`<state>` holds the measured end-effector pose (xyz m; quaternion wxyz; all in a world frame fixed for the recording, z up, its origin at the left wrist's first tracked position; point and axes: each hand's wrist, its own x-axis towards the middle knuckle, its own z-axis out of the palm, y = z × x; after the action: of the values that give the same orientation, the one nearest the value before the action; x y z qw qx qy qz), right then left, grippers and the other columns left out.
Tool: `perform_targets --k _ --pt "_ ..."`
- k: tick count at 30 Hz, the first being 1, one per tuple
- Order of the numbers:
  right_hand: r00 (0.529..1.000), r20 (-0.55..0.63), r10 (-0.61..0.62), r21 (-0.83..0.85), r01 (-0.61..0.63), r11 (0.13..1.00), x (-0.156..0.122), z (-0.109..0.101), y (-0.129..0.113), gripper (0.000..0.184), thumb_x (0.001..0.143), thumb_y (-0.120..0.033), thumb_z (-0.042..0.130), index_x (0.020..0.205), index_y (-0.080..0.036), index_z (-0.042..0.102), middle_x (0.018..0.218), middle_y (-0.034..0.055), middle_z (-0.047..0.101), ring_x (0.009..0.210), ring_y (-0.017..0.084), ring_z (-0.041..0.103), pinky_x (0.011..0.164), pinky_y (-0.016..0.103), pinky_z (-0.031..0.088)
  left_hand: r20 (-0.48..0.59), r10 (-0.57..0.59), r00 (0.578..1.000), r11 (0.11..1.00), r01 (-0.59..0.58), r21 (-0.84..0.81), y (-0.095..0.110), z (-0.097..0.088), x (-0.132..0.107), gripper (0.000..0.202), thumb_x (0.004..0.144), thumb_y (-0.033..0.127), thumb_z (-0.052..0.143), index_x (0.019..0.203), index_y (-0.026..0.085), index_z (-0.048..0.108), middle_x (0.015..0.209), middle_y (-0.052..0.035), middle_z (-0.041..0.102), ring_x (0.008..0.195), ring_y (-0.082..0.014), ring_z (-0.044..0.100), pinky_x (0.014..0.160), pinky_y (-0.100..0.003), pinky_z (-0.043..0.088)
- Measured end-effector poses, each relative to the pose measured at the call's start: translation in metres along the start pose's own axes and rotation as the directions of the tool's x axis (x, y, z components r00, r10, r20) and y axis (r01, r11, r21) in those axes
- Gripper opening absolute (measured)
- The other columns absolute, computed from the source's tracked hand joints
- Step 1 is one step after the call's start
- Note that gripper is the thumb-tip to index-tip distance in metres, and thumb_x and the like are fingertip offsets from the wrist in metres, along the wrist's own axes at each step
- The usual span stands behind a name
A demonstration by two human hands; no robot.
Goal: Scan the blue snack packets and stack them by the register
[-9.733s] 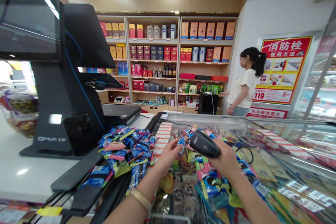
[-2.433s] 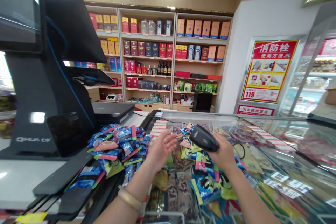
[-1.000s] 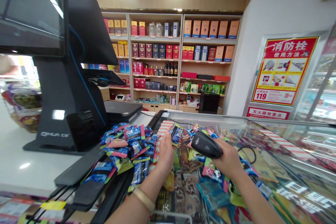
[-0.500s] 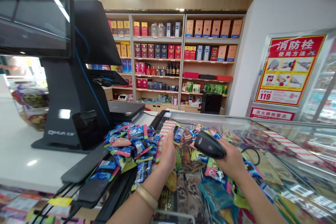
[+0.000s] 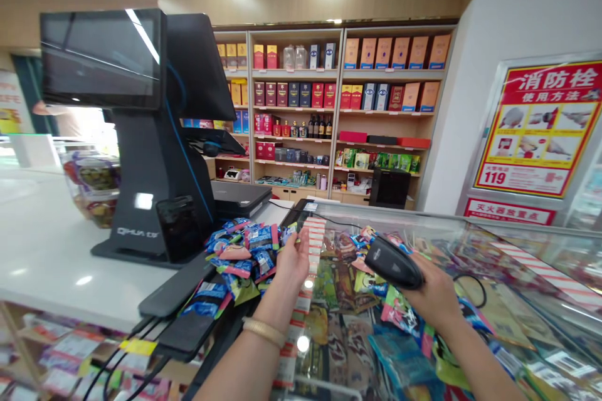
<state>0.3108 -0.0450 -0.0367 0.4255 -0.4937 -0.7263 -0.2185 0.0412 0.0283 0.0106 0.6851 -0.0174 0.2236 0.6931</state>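
Observation:
My right hand [image 5: 435,294] is wrapped round the handle of a black barcode scanner [image 5: 394,262], its head pointing left over the glass counter. My left hand [image 5: 292,257] is at the right side of a heap of small blue snack packets [image 5: 244,250] with pink and green ends. A small packet [image 5: 289,233] shows at its fingertips; the fingers partly hide it. More colourful packets [image 5: 399,310] lie on the glass under and around my right hand, partly covered by the forearm.
Left of the heap stands a black cash register [image 5: 155,188] with screens, on a white counter [image 5: 51,250]. Black cables [image 5: 117,357] hang below it. A glass display counter [image 5: 338,326] extends right. Shelves [image 5: 338,75] of boxes and a red poster [image 5: 540,131] stand behind.
My left hand has moved left with a packet, from near the scanner to the heap. The scanner stays in my right hand. The view has shifted slightly to the left.

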Motion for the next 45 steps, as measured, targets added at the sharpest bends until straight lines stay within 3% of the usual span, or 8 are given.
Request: perform_targets --k 18,23,25,28,31,33,40,45 --pt "0.999 -0.046 -0.004 -0.031 0.003 1.0 0.003 0.0 0.011 0.022 0.072 -0.031 0.059 0.091 -0.023 0.065 0.085 0.0062 0.069 0.077 0.022 0.065 0.065 0.03 0.051 -0.04 -0.15 0.988 0.988 0.152 0.041 -0.035 -0.012 -0.01 0.023 0.097 0.027 0.041 0.104 0.01 0.055 0.081 -0.0089 0.068 0.063 -0.0121 0.068 0.054 -0.018 0.058" --pt "0.994 -0.109 0.017 -0.024 -0.02 1.0 0.007 -0.005 0.007 0.018 0.072 -0.029 0.058 0.088 -0.021 0.064 0.081 0.0051 0.067 0.075 0.021 0.064 0.071 0.031 0.051 0.265 -0.096 0.96 0.855 -0.056 0.515 -0.057 -0.023 -0.024 0.007 0.081 0.018 0.063 0.081 0.015 0.057 0.088 -0.0115 0.07 0.072 -0.0145 0.068 0.062 -0.022 0.056" --pt "0.989 -0.137 0.06 -0.022 -0.064 0.998 0.008 -0.008 0.004 0.019 0.072 -0.028 0.057 0.089 -0.02 0.063 0.081 0.005 0.066 0.076 0.021 0.063 0.069 0.03 0.05 0.524 -0.075 0.848 0.629 -0.368 0.685 -0.07 -0.031 -0.03 0.013 0.071 0.014 0.07 0.08 0.016 0.062 0.09 -0.01 0.071 0.079 -0.0178 0.067 0.07 -0.026 0.055" --pt "0.981 -0.161 0.105 -0.038 -0.112 0.993 0.01 -0.013 0.004 0.019 0.072 -0.025 0.054 0.089 -0.02 0.062 0.081 0.0056 0.065 0.078 0.021 0.062 0.068 0.029 0.048 0.801 -0.225 0.555 0.206 -0.776 0.596 -0.088 -0.045 -0.039 0.039 0.065 0.012 0.07 0.103 0.02 0.067 0.11 -0.0115 0.068 0.106 -0.0254 0.06 0.096 -0.039 0.046" --pt "0.979 -0.158 0.132 -0.049 -0.142 0.989 0.01 -0.014 0.006 0.015 0.071 -0.023 0.053 0.084 -0.02 0.061 0.077 0.0044 0.063 0.075 0.02 0.061 0.066 0.028 0.046 0.79 -0.533 0.301 -0.087 -0.949 0.303 -0.1 -0.053 -0.045 0.069 0.067 0.013 0.066 0.133 0.022 0.05 0.14 -0.0123 0.05 0.132 -0.0294 0.04 0.112 -0.048 0.027" --pt "0.977 -0.153 0.146 -0.042 -0.154 0.987 0.01 -0.013 0.008 0.014 0.071 -0.022 0.054 0.084 -0.02 0.061 0.076 0.0035 0.063 0.075 0.019 0.061 0.066 0.027 0.045 0.711 -0.659 0.245 -0.203 -0.968 0.145 -0.105 -0.055 -0.046 0.075 0.072 0.014 0.062 0.142 0.023 0.038 0.147 -0.0115 0.042 0.137 -0.0299 0.03 0.113 -0.05 0.023" --pt "0.975 -0.139 0.175 -0.043 -0.182 0.982 0.01 -0.011 0.006 0.015 0.07 -0.025 0.056 0.084 -0.021 0.06 0.078 0.0033 0.064 0.074 0.019 0.061 0.065 0.027 0.044 0.725 -0.642 0.249 -0.287 -0.955 0.073 -0.102 -0.054 -0.047 0.066 0.073 0.011 0.058 0.135 0.028 0.045 0.123 -0.0095 0.057 0.118 -0.0269 0.047 0.105 -0.045 0.034" --pt "0.969 -0.169 0.181 -0.031 -0.189 0.982 0.01 -0.013 0.007 0.018 0.071 -0.023 0.053 0.086 -0.021 0.062 0.078 0.0041 0.064 0.076 0.02 0.062 0.066 0.027 0.045 0.834 -0.382 0.398 0.054 -0.891 0.45 -0.092 -0.052 -0.047 0.049 0.077 0.021 0.059 0.126 0.024 0.057 0.121 -0.0106 0.06 0.109 -0.0245 0.055 0.098 -0.038 0.042"
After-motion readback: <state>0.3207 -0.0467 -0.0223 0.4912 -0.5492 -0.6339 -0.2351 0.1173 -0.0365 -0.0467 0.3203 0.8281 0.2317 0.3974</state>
